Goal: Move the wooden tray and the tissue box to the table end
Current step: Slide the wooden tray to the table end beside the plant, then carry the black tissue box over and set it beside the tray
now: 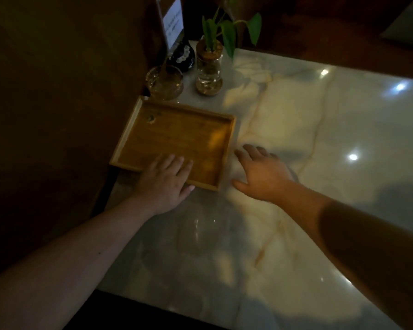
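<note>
At table edge (119, 184), wooden tray (177, 136)

One tray (174, 136), two hands (163, 183), two glass vessels (209, 72).

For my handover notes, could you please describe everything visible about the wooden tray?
The wooden tray is a shallow, empty rectangle of golden-brown wood with a low raised rim. It lies flat on the marble table, its left corner overhanging the table's edge, near a glass bowl. The left hand rests open on its near rim; the right hand lies beside it, apart.

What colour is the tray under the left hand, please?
The wooden tray is golden brown, seen in the head view.
</note>
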